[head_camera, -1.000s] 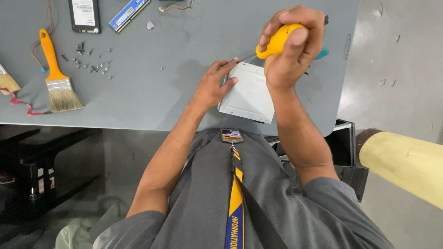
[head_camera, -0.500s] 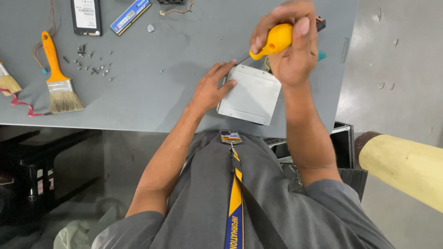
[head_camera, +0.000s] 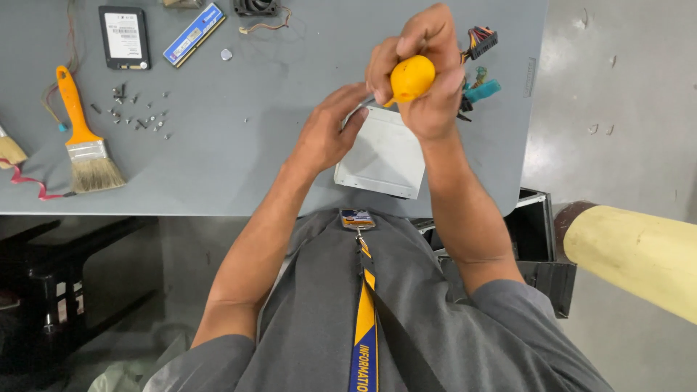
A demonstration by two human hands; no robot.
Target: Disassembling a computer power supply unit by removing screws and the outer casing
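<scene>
- The right hand (head_camera: 421, 76) is clenched round a yellow screwdriver handle (head_camera: 412, 78), held upright over the far edge of the metal box (head_camera: 381, 156).
- The left hand (head_camera: 327, 134) lies half open, fingertips steadying the box's left corner.
- The box sits at the table's (head_camera: 239, 131) near edge; loose screws (head_camera: 138, 116) lie well left of it.
- Likely step: driving a screw in the box; next calls for steady downward pressure.

A black rectangular drive (head_camera: 124, 38) with a white label lies beside a blue-labelled memory stick (head_camera: 193, 34).
</scene>
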